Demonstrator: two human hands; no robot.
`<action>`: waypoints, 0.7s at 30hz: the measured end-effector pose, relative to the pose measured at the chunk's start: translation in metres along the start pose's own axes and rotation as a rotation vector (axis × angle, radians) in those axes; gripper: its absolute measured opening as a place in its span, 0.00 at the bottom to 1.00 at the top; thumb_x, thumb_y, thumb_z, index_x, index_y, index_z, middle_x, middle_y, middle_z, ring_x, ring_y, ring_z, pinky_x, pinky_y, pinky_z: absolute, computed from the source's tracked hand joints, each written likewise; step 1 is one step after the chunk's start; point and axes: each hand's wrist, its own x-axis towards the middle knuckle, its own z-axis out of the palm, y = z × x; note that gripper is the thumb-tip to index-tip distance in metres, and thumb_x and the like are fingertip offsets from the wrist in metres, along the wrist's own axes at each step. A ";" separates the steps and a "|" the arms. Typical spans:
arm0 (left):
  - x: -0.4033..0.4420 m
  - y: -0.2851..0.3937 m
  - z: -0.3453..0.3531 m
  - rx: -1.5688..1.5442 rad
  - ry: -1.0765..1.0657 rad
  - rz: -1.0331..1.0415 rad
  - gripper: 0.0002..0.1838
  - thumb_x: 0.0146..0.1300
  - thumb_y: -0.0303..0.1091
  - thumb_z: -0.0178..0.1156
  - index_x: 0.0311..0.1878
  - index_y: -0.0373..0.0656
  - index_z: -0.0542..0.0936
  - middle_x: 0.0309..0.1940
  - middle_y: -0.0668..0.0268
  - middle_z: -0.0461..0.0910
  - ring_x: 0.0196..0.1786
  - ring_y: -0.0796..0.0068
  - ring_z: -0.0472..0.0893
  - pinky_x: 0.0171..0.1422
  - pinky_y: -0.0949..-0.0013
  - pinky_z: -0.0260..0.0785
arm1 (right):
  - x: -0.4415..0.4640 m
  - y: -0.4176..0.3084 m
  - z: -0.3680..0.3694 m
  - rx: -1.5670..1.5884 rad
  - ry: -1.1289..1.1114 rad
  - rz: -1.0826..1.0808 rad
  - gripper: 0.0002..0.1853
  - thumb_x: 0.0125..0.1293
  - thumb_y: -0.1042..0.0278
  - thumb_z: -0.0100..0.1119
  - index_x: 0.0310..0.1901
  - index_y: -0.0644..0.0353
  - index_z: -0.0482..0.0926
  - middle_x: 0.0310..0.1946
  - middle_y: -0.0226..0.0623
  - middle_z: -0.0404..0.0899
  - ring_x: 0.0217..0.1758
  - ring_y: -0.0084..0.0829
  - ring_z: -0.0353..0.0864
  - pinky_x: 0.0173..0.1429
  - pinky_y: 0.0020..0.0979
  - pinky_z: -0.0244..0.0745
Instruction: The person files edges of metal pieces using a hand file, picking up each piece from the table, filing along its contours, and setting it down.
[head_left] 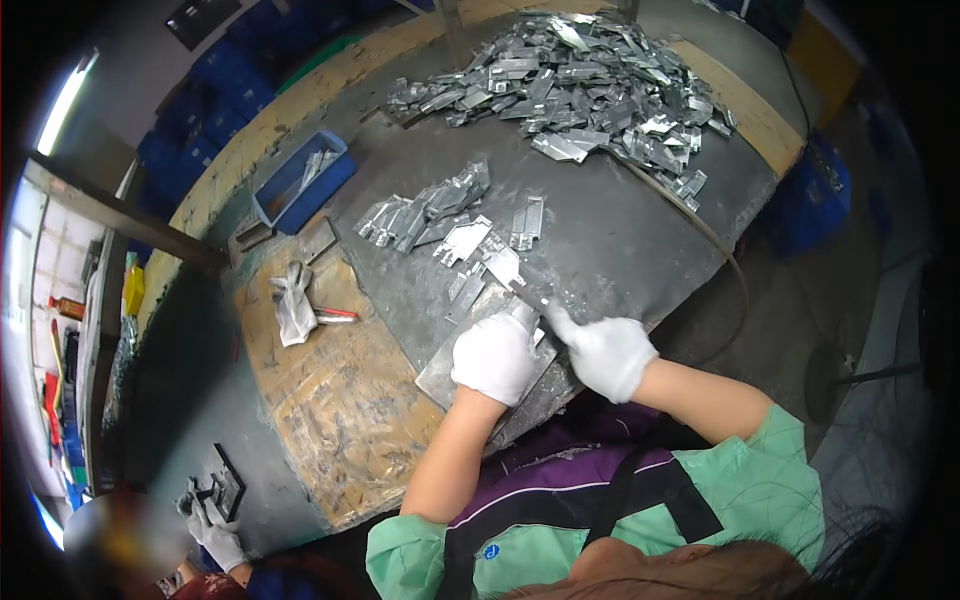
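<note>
Both my hands wear white gloves and meet near the table's front edge. My right hand (608, 355) is closed around a dark, narrow file-like tool (530, 297), its index finger stretched along it. Close beside it, my left hand (495, 358) has its fingers bent over a flat metal part, mostly hidden under the glove and tool. A flat grey block (437, 376) lies beneath my left hand. Just past the tool's tip rests a shiny stamped metal piece (500, 260). More loose metal pieces (465, 240) lie beyond, with a row of overlapping ones (425, 208) farther off.
A large heap of metal pieces (610, 85) covers the far side. To the left are a blue bin (305, 182), a crumpled glove (293, 305) and brown cardboard (345, 420). A hose (735, 265) curves at right. A co-worker's gloved hand (215, 535) touches a dark fixture (225, 485).
</note>
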 end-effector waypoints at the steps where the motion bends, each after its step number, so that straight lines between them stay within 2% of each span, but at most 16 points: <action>1: 0.001 0.001 -0.001 0.006 0.005 0.006 0.09 0.65 0.35 0.48 0.36 0.42 0.76 0.25 0.55 0.80 0.29 0.55 0.82 0.32 0.56 0.74 | 0.009 -0.003 0.006 -0.001 0.031 0.011 0.31 0.58 0.73 0.48 0.66 0.60 0.63 0.16 0.45 0.77 0.19 0.46 0.80 0.25 0.45 0.75; 5: -0.001 -0.003 0.007 0.015 0.018 -0.008 0.10 0.65 0.35 0.47 0.36 0.42 0.76 0.25 0.56 0.80 0.28 0.56 0.82 0.32 0.56 0.74 | -0.015 -0.006 0.005 0.198 0.045 0.061 0.27 0.64 0.69 0.49 0.65 0.59 0.64 0.18 0.50 0.77 0.24 0.50 0.81 0.30 0.47 0.77; 8: 0.000 -0.002 0.007 0.014 0.030 0.017 0.09 0.65 0.35 0.47 0.36 0.41 0.75 0.25 0.55 0.80 0.29 0.56 0.82 0.32 0.56 0.74 | -0.043 -0.004 0.027 0.629 0.155 0.124 0.24 0.67 0.67 0.54 0.64 0.59 0.69 0.17 0.48 0.76 0.19 0.36 0.82 0.33 0.33 0.80; 9: 0.001 -0.001 0.004 0.003 0.022 0.006 0.09 0.65 0.34 0.47 0.35 0.41 0.75 0.25 0.55 0.80 0.29 0.55 0.82 0.33 0.56 0.74 | -0.041 -0.009 0.016 0.704 0.068 0.216 0.23 0.68 0.67 0.55 0.65 0.59 0.70 0.19 0.46 0.78 0.18 0.27 0.80 0.34 0.28 0.79; 11: 0.001 0.000 -0.001 0.001 -0.026 -0.014 0.08 0.63 0.33 0.48 0.35 0.41 0.75 0.25 0.55 0.80 0.30 0.55 0.82 0.34 0.56 0.74 | -0.023 -0.017 0.005 0.687 0.068 0.167 0.24 0.68 0.68 0.54 0.65 0.58 0.69 0.20 0.46 0.78 0.19 0.27 0.80 0.34 0.28 0.79; 12: 0.001 0.000 -0.001 0.009 -0.026 -0.005 0.08 0.63 0.33 0.48 0.35 0.41 0.75 0.25 0.55 0.80 0.30 0.55 0.82 0.34 0.56 0.74 | -0.011 -0.005 0.043 0.551 0.357 -0.074 0.24 0.68 0.67 0.53 0.65 0.59 0.68 0.20 0.45 0.78 0.18 0.27 0.79 0.32 0.28 0.78; 14: 0.000 -0.001 0.003 -0.036 0.013 -0.040 0.07 0.62 0.32 0.49 0.35 0.41 0.75 0.26 0.54 0.80 0.31 0.54 0.82 0.34 0.55 0.74 | 0.002 -0.019 0.012 0.770 0.041 0.164 0.23 0.69 0.67 0.52 0.64 0.61 0.69 0.21 0.46 0.79 0.20 0.32 0.81 0.32 0.30 0.78; 15: -0.001 -0.001 0.004 -0.035 0.014 -0.035 0.07 0.62 0.32 0.49 0.35 0.41 0.75 0.26 0.54 0.80 0.31 0.54 0.82 0.34 0.55 0.74 | 0.001 -0.020 0.011 0.755 0.057 0.156 0.23 0.68 0.67 0.50 0.64 0.61 0.69 0.27 0.57 0.78 0.30 0.51 0.81 0.35 0.42 0.76; 16: -0.001 0.000 0.005 -0.015 0.001 -0.050 0.08 0.62 0.32 0.48 0.35 0.41 0.75 0.26 0.54 0.80 0.31 0.54 0.82 0.34 0.55 0.74 | -0.005 -0.016 0.013 0.753 0.059 0.155 0.23 0.68 0.67 0.50 0.64 0.61 0.69 0.27 0.57 0.78 0.30 0.51 0.81 0.35 0.42 0.76; 18: 0.000 -0.002 0.005 0.002 -0.009 -0.072 0.08 0.62 0.32 0.48 0.35 0.40 0.75 0.26 0.54 0.80 0.31 0.53 0.82 0.34 0.55 0.74 | -0.027 -0.003 0.021 0.308 0.179 -0.176 0.24 0.68 0.70 0.50 0.65 0.59 0.68 0.29 0.54 0.79 0.29 0.48 0.83 0.37 0.36 0.79; 20: 0.001 -0.001 0.006 -0.005 0.001 -0.053 0.09 0.63 0.33 0.48 0.35 0.40 0.75 0.26 0.53 0.81 0.31 0.54 0.82 0.34 0.55 0.75 | -0.049 -0.003 0.026 0.672 0.068 0.120 0.23 0.67 0.71 0.55 0.64 0.58 0.69 0.33 0.51 0.82 0.35 0.36 0.86 0.45 0.27 0.80; 21: 0.000 -0.001 0.007 -0.010 -0.008 -0.057 0.09 0.63 0.33 0.48 0.35 0.40 0.75 0.26 0.53 0.81 0.31 0.54 0.82 0.34 0.55 0.75 | -0.048 -0.002 0.026 0.685 0.134 0.087 0.24 0.66 0.71 0.57 0.64 0.56 0.70 0.29 0.51 0.81 0.33 0.42 0.86 0.41 0.29 0.81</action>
